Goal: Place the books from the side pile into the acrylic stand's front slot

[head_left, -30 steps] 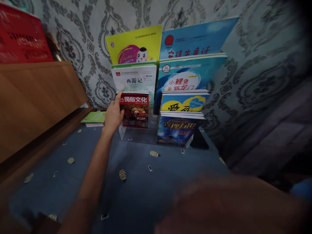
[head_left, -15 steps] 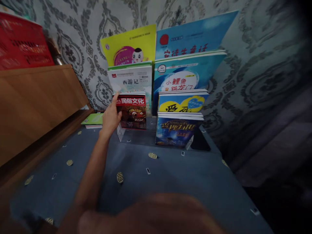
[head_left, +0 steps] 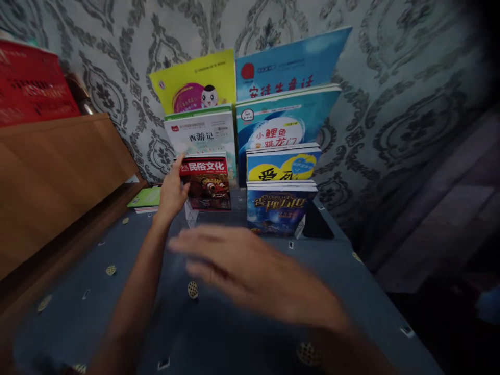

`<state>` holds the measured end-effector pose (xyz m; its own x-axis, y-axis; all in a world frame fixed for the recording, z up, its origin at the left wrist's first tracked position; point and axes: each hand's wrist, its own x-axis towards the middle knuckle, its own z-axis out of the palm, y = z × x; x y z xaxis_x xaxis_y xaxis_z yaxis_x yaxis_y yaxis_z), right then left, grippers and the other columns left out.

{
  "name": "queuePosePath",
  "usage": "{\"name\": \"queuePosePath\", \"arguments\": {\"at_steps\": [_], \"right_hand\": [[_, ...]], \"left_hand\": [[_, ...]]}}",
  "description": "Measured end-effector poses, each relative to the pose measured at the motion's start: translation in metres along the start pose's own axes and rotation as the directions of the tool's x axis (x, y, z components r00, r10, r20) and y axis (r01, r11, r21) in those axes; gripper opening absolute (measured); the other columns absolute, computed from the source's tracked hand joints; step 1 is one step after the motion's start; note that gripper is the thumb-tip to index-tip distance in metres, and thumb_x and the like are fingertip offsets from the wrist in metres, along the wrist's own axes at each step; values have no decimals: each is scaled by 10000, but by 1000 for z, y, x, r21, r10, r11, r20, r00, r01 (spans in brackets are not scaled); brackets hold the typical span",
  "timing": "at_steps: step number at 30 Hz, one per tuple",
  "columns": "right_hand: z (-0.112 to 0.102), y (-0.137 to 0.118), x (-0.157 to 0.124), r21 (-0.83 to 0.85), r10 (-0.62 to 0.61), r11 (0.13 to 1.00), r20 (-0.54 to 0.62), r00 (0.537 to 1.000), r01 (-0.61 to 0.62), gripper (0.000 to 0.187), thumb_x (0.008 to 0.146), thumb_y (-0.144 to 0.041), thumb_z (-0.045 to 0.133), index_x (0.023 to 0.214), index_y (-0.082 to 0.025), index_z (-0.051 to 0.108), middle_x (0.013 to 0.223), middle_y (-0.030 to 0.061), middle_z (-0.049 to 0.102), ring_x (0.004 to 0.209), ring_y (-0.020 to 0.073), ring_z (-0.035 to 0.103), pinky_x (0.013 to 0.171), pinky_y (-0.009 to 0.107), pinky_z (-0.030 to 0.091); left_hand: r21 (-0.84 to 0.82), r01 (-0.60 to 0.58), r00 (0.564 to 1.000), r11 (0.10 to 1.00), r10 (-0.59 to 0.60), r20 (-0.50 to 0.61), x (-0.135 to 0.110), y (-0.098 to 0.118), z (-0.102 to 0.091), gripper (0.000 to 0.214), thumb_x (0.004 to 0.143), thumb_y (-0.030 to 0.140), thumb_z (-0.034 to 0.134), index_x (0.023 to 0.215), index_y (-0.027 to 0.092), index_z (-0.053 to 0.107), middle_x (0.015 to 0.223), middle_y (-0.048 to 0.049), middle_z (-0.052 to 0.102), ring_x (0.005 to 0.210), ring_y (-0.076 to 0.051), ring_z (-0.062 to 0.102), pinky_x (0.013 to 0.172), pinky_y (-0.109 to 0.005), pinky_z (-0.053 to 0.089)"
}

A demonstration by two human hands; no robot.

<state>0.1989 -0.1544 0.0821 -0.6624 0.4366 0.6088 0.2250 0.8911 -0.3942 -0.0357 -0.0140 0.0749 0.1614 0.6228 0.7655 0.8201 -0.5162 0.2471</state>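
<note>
My left hand [head_left: 171, 190] reaches forward and grips the left edge of a red book [head_left: 205, 179], which stands in the front left slot of a clear tiered stand [head_left: 191, 217]. My right hand [head_left: 250, 271] hovers blurred over the blue patterned cloth [head_left: 97, 291], fingers stretched out flat, holding nothing. Behind the red book stand a white book [head_left: 203, 136] and a yellow book [head_left: 195, 83]. The right column holds a dark blue book [head_left: 279, 205], a yellow-and-blue book [head_left: 283, 164], a light blue book [head_left: 281, 125] and a tall blue book [head_left: 291, 65].
A green book [head_left: 144, 198] lies flat on a small stack left of the stand. A wooden board [head_left: 50, 172] runs along the left, with a red crate [head_left: 31, 83] on top. Patterned wallpaper backs the stand. A dark flat object [head_left: 318, 224] lies right of the stand.
My right hand has risen from the bottom edge into the middle of the view, fingers spread. My left hand stays at the red book's left edge. The view has shifted slightly.
</note>
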Motion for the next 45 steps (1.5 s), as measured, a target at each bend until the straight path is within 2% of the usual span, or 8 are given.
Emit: {"name": "queuePosePath", "arguments": {"at_steps": [4,9,16,22,27,31,39,45], "right_hand": [[4,36,25,-95,213,967,-209,954,-237,413,1009,-284,463,1381,-162,594,1440,147,589,1378,277,522,1155,492,444],[27,86,29,-67,261,954,-299,918,-293,472,992,-270,442,1434,-133,538,1566,179,442,1463,269,417,1205,487,380],[31,114,23,-62,290,944,-306,907,-323,507,975,-304,465,1453,-144,520,1601,179,388,1467,284,411,1214,518,351],[34,121,21,-58,292,945,-301,908,-323,514,975,-323,468,1460,-162,522,1606,167,386,1454,294,429,1202,518,366],[35,121,21,-56,278,950,-297,913,-308,509,977,-317,474,1462,-166,518,1611,176,373,1453,293,432,1192,540,368],[35,121,21,-48,275,952,-306,912,-303,499,969,-302,491,1453,-188,531,1608,160,385,1451,293,435,1192,550,367],[33,118,23,-49,290,947,-295,911,-317,489,972,-302,473,1418,-120,559,1599,208,380,1459,299,422,1198,535,363],[33,118,22,-40,275,953,-302,913,-300,474,970,-285,487,1424,-172,560,1594,171,407,1455,290,430,1193,544,367]], "left_hand": [[-42,-26,1000,999,26,3,0,-4,-1,845,800,84,579,1571,238,268,1606,-103,390,1433,-317,439,1191,-514,359],[-67,-11,999,998,14,42,1,-8,-6,800,832,105,569,1567,243,284,1583,-106,425,1408,-312,470,1170,-515,384],[-101,-23,1000,995,22,-13,4,-12,-9,583,930,189,510,1502,246,416,1480,-98,539,1322,-268,528,1130,-485,423],[-151,-17,993,988,-1,-122,8,-13,-3,553,883,123,498,1427,223,505,1424,-96,581,1278,-252,555,1117,-448,434],[-255,95,982,962,-133,-136,8,-19,2,651,855,154,572,1475,202,381,1197,-97,672,993,-211,660,843,-349,565],[-295,152,967,943,-203,-152,8,-24,6,476,841,207,586,1308,186,502,1010,-60,688,903,-195,666,711,-283,553],[-265,120,971,957,-168,-167,6,-24,8,319,865,233,577,1179,176,566,1058,-88,700,956,-213,667,806,-327,552],[-166,107,975,980,-136,-177,7,-21,6,263,881,210,568,1140,166,582,1056,-95,695,971,-233,659,866,-368,548]]}}
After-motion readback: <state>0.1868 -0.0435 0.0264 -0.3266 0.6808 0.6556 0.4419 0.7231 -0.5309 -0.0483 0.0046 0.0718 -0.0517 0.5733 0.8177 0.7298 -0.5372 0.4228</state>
